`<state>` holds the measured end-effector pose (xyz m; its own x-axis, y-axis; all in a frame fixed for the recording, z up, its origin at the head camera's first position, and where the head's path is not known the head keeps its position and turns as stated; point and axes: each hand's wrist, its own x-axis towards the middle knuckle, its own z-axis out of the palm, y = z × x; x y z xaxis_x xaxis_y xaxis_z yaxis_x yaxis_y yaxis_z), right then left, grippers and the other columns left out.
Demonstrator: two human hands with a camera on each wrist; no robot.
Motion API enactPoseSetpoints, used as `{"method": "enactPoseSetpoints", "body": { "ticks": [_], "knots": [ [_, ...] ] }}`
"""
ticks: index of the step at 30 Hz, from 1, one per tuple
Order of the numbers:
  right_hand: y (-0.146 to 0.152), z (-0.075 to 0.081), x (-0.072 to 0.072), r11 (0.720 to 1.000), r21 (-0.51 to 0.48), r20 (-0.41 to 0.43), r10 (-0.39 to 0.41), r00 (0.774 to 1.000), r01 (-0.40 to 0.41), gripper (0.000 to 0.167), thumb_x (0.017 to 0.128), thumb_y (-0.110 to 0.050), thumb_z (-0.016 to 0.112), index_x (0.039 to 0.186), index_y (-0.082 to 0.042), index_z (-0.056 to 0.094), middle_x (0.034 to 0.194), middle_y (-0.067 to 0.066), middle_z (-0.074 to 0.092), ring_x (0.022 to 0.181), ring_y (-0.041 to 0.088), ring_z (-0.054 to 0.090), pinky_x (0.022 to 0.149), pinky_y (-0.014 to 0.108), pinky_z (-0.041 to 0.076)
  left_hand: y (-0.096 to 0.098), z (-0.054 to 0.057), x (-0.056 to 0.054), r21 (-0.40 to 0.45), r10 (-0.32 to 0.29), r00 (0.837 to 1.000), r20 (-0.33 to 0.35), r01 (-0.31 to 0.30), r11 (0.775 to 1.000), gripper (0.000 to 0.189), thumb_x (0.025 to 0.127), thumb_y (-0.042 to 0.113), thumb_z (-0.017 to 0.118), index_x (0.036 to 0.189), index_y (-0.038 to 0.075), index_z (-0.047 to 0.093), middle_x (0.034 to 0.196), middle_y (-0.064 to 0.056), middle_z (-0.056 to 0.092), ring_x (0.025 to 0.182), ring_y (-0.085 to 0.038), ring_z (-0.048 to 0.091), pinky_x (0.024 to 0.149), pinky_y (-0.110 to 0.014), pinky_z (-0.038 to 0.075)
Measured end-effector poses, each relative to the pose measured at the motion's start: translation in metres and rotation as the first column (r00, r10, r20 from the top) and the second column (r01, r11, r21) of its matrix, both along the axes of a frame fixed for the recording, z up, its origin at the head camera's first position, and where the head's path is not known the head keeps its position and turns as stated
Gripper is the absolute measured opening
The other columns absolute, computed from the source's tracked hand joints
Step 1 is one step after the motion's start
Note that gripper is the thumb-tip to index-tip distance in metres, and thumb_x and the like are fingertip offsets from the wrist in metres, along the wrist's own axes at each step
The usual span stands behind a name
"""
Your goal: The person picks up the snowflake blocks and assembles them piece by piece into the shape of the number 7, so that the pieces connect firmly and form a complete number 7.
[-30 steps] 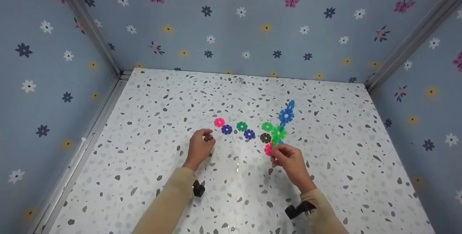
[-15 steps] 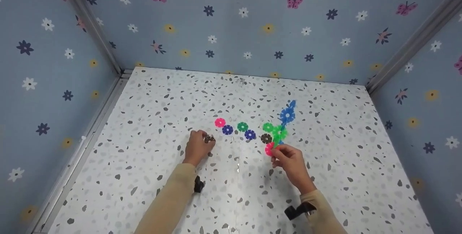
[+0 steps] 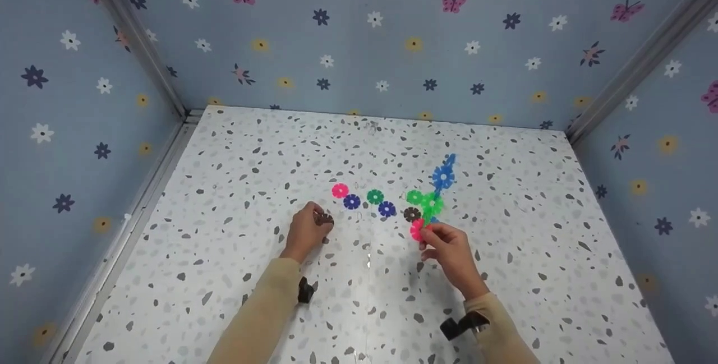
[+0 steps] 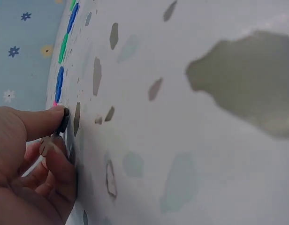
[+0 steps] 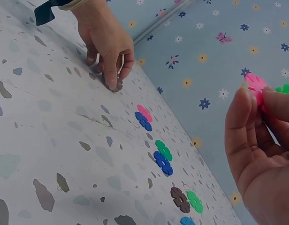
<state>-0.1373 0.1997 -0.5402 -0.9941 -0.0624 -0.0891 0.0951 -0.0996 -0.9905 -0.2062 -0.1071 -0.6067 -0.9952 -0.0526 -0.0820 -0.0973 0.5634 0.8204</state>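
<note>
The left hand (image 3: 305, 235) pinches a brown notched disc (image 3: 325, 219) close to the speckled tabletop (image 3: 364, 302), while the right hand (image 3: 453, 254), nearer the right edge, pinches a pink notched disc (image 3: 415, 230) at the near end of a raised green-and-blue chain (image 3: 437, 200) leaning toward the far right corner. Between the hands, in a row roughly parallel to the far edge, lie a loose pink disc (image 3: 335, 190) beside a dark blue disc (image 3: 347, 203), a teal disc (image 3: 371, 197) beside another dark blue disc (image 3: 382, 210), and a second brown disc (image 3: 407, 215) beside a light green disc (image 3: 414, 193).
</note>
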Motion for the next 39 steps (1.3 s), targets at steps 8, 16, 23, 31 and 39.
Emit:
{"method": "enactPoseSetpoints", "body": {
  "ticks": [8, 16, 23, 31, 39],
  "knots": [
    [0.0, -0.001, -0.001, 0.997, -0.071, 0.032, -0.005, 0.999, 0.007, 0.016, 0.099, -0.008, 0.061, 0.099, 0.007, 0.063, 0.085, 0.017, 0.061, 0.07, 0.021, 0.059, 0.054, 0.029, 0.053, 0.012, 0.007, 0.006, 0.124, -0.057, 0.997, -0.045, 0.062, 0.99, 0.013, 0.089, 0.004, 0.071, 0.1, 0.003, 0.064, 0.088, -0.007, 0.063, 0.079, -0.019, 0.058, 0.072, -0.034, 0.05],
    [0.0, 0.002, -0.001, 0.995, -0.097, 0.072, 0.005, 0.997, 0.002, 0.016, 0.1, -0.011, 0.06, 0.1, 0.005, 0.063, 0.08, 0.014, 0.061, 0.064, 0.017, 0.056, 0.05, 0.027, 0.05, 0.036, 0.03, 0.015, 0.288, -0.189, 0.98, -0.06, 0.198, 0.937, 0.009, 0.093, 0.009, 0.069, 0.1, 0.004, 0.064, 0.089, -0.007, 0.064, 0.077, -0.019, 0.064, 0.063, -0.031, 0.056],
    [-0.001, 0.005, -0.002, 0.997, -0.075, 0.084, 0.005, 0.996, 0.001, 0.018, 0.099, -0.014, 0.062, 0.1, 0.003, 0.065, 0.076, 0.011, 0.061, 0.06, 0.015, 0.054, 0.047, 0.026, 0.048, 0.052, 0.053, 0.025, 0.35, -0.267, 0.951, -0.154, 0.305, 0.886, 0.015, 0.096, 0.012, 0.066, 0.109, 0.005, 0.064, 0.094, -0.005, 0.066, 0.077, -0.018, 0.065, 0.061, -0.032, 0.057],
    [-0.002, 0.006, 0.0, 0.995, -0.101, 0.086, 0.03, 0.996, -0.022, 0.02, 0.098, -0.017, 0.065, 0.094, 0.002, 0.065, 0.07, 0.01, 0.059, 0.055, 0.014, 0.051, 0.044, 0.026, 0.047, 0.066, 0.073, 0.037, 0.293, -0.354, 0.887, -0.296, 0.437, 0.85, 0.009, 0.095, 0.017, 0.069, 0.101, 0.011, 0.069, 0.09, 0.001, 0.068, 0.076, -0.017, 0.064, 0.059, -0.032, 0.055],
    [0.0, 0.007, 0.001, 0.995, -0.07, 0.093, 0.082, 0.992, -0.075, 0.024, 0.095, -0.023, 0.068, 0.089, -0.001, 0.063, 0.071, 0.011, 0.058, 0.056, 0.016, 0.05, 0.044, 0.027, 0.047, 0.076, 0.078, 0.041, 0.187, -0.407, 0.81, -0.422, 0.517, 0.835, 0.004, 0.092, 0.011, 0.072, 0.095, 0.012, 0.074, 0.091, 0.005, 0.069, 0.079, -0.014, 0.064, 0.068, -0.034, 0.055]
  ]
}}
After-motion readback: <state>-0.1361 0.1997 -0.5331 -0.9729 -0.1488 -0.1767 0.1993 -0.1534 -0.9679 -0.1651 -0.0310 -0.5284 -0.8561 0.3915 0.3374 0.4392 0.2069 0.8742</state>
